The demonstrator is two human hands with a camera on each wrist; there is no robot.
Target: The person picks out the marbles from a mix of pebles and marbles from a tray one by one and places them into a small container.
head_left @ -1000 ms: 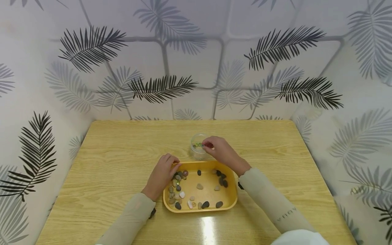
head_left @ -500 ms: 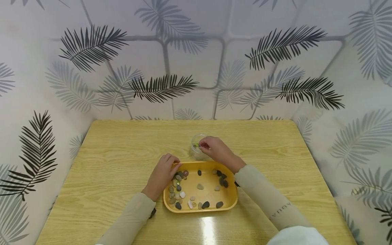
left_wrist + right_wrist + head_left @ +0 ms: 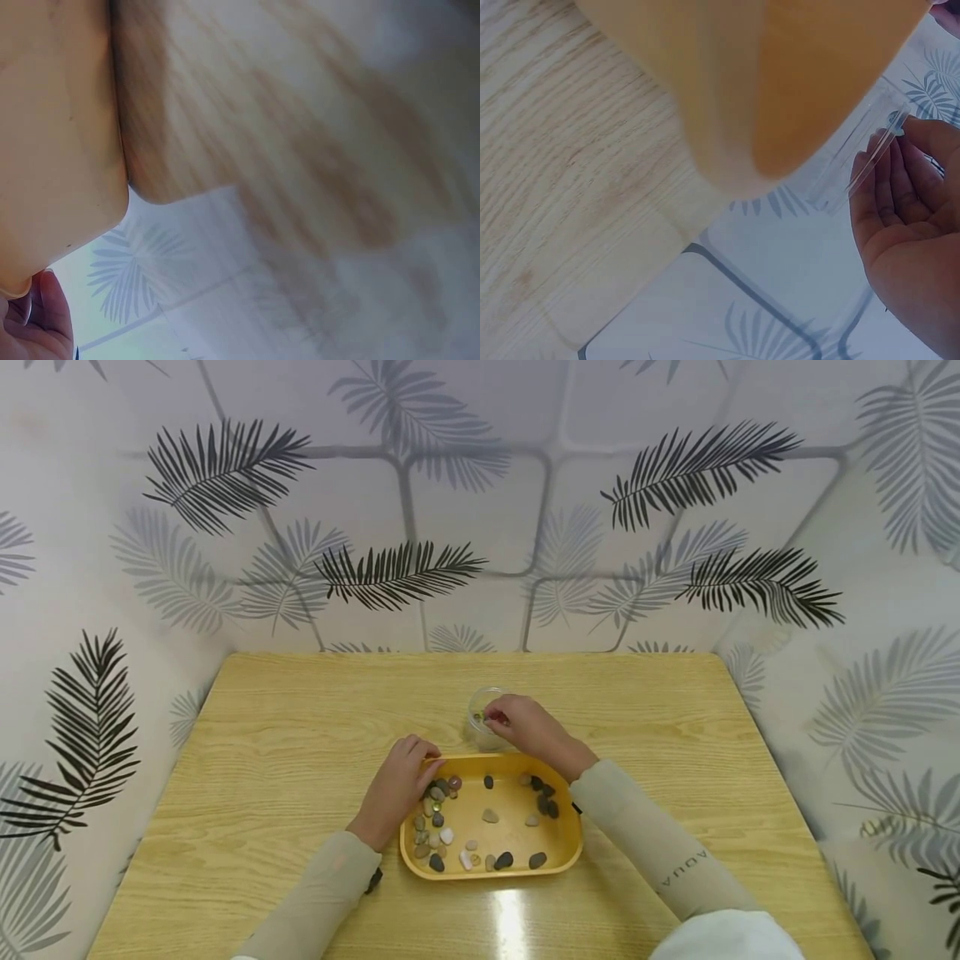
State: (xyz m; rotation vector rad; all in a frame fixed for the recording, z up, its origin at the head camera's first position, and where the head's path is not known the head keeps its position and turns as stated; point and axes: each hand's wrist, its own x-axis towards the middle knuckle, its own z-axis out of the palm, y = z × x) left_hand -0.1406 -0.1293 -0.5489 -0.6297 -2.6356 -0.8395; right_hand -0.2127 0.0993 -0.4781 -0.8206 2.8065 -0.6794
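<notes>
A yellow tray (image 3: 491,877) lies on the table with several smooth stones in it, grouped mainly along its left side, right side and near edge. My left hand (image 3: 397,789) grips the tray's far left corner, its fingers bent at the rim. Behind the tray stands a clear round container (image 3: 483,741) with a few small green pieces (image 3: 477,717) inside. At its mouth, my right hand (image 3: 528,727) pinches a small bluish glass-like piece (image 3: 895,123) between thumb and fingers. The right fingertips partly hide the container's opening in the head view.
The wooden table (image 3: 300,710) extends around the tray on all sides. A leaf-patterned covering (image 3: 465,510) rises behind the table and at both sides. Dark stones (image 3: 550,808) sit by the tray's right wall.
My right hand has shifted slightly left and further over the container's mouth, covering more of it. The left hand, the tray and the stones have stayed in place.
</notes>
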